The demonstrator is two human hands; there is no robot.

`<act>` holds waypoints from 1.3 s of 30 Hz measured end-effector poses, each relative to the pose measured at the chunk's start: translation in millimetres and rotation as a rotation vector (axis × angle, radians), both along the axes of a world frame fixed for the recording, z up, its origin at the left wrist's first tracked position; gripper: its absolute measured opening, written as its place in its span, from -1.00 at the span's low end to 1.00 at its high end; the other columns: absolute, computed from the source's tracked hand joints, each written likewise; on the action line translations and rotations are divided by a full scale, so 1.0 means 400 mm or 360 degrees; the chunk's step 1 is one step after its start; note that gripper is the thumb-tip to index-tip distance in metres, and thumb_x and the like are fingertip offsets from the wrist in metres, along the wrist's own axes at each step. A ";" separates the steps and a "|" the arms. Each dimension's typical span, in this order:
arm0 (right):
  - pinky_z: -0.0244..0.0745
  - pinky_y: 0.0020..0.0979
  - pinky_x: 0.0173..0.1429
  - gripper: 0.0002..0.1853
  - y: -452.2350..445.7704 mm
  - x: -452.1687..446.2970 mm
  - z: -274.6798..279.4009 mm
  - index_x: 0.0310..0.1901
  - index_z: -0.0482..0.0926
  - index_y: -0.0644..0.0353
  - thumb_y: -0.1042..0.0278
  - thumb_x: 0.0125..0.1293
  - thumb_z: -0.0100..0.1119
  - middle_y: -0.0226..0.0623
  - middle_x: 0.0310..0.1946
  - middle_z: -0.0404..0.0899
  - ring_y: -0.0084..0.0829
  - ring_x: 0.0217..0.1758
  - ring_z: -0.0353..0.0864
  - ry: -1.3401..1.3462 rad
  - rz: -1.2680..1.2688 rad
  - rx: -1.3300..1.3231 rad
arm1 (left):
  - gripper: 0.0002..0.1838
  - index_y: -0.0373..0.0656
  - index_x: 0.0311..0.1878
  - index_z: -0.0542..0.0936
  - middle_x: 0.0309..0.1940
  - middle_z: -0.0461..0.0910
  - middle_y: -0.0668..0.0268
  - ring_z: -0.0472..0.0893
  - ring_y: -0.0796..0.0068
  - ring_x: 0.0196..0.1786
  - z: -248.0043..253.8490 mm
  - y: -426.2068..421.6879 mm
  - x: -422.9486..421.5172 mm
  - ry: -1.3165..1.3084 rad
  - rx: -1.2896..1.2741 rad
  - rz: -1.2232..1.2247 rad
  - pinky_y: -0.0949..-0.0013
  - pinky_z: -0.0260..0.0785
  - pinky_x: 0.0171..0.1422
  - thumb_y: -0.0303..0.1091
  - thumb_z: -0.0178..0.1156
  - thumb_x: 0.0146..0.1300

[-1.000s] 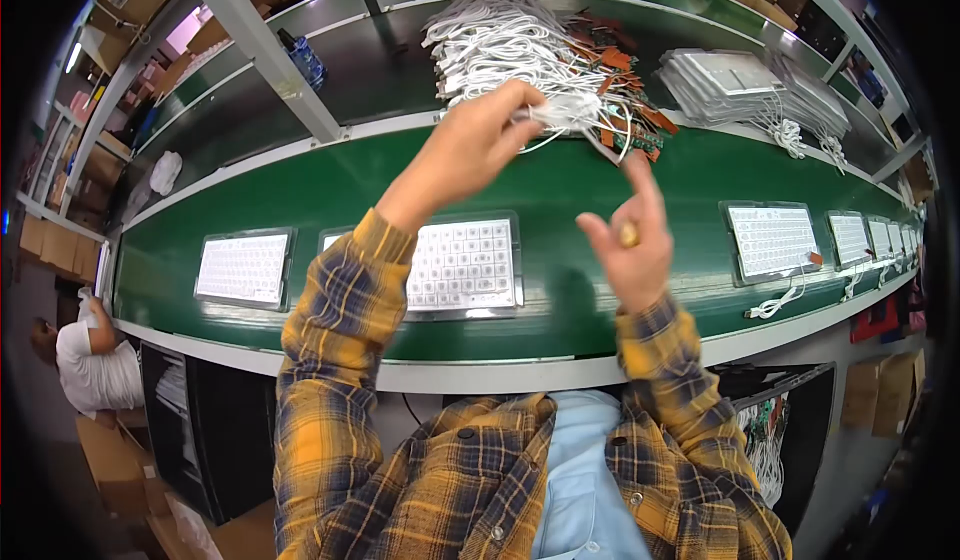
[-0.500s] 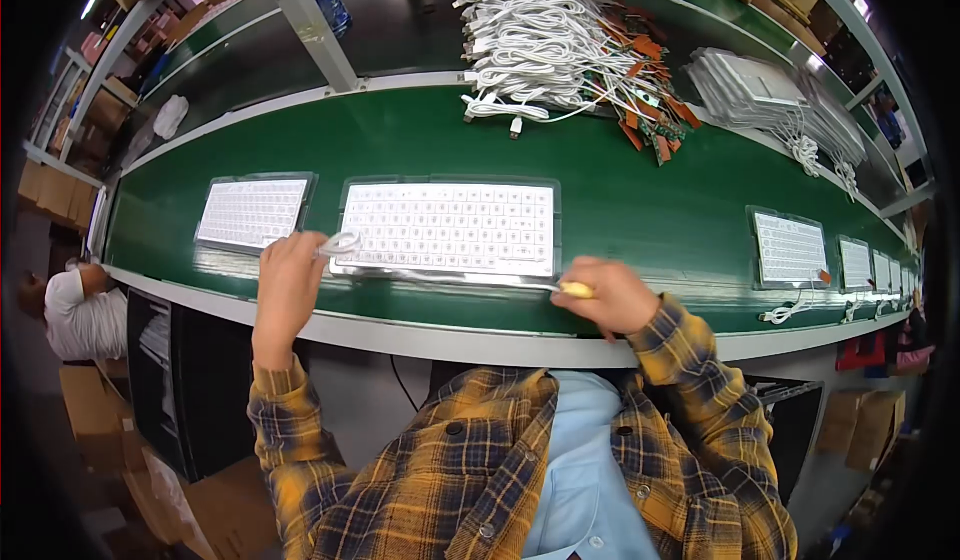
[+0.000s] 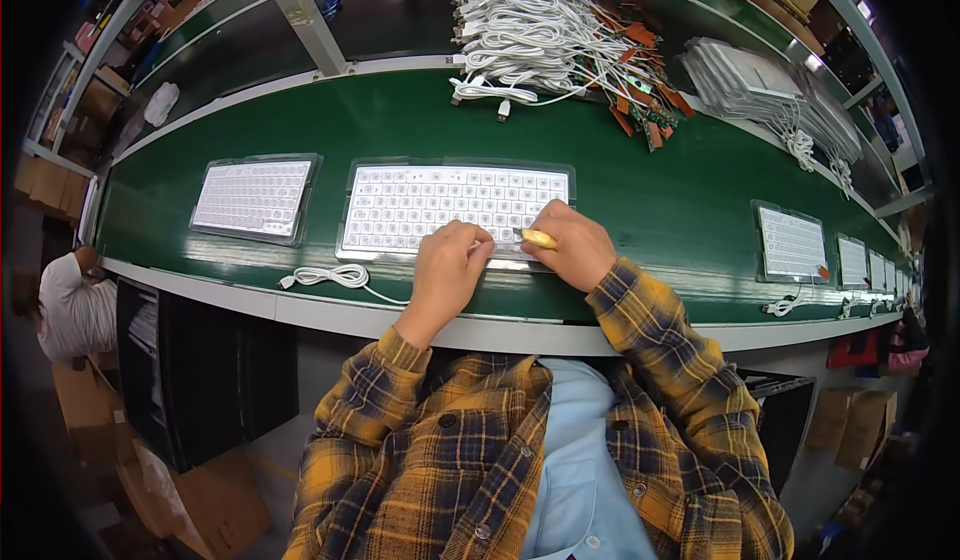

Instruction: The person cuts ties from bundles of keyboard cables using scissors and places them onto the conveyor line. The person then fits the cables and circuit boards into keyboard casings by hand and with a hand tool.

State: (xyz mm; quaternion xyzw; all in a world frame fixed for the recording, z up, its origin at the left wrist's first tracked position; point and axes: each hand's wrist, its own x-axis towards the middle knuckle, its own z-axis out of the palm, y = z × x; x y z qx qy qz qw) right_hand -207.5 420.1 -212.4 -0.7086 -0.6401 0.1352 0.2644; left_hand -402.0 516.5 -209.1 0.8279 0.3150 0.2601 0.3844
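A white keyboard panel [image 3: 400, 205] in a clear tray lies on the green work surface before me. My left hand [image 3: 450, 265] is closed at the panel's lower edge, its fingertips pinching a small part that is mostly hidden, near the end of a white cable. The coiled part of that cable [image 3: 340, 276] rests on the surface left of the hand. Close beside it, my right hand [image 3: 570, 247] grips a yellow-handled tool [image 3: 540, 239] over the panel's lower right part. The tool's tip is hard to make out.
Another panel [image 3: 252, 198] lies at left, and more [image 3: 792, 244] line the right side. Bundled white cables with orange-and-green boards [image 3: 525, 35] are heaped behind. Stacked clear trays [image 3: 745, 85] stand back right. A metal post [image 3: 300, 15] rises back left. Another person [image 3: 78, 305] is at far left.
Both hands have come together at the middle panel's lower edge. The coiled cable, earlier in my left hand, now lies on the surface. The panel sits slightly further right and is turned a little.
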 end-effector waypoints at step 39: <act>0.50 -0.26 -0.21 -0.81 -0.072 0.203 0.054 -0.26 0.52 0.05 0.14 0.35 0.20 -0.39 -0.28 0.62 -0.23 -0.32 0.62 -0.0054 0.0167 -0.0609 | -0.57 -0.38 0.13 0.55 -0.28 0.46 0.19 0.43 0.27 -0.21 -0.075 -0.206 0.147 0.0381 0.1259 -0.0236 0.13 0.25 0.28 -0.48 0.16 0.15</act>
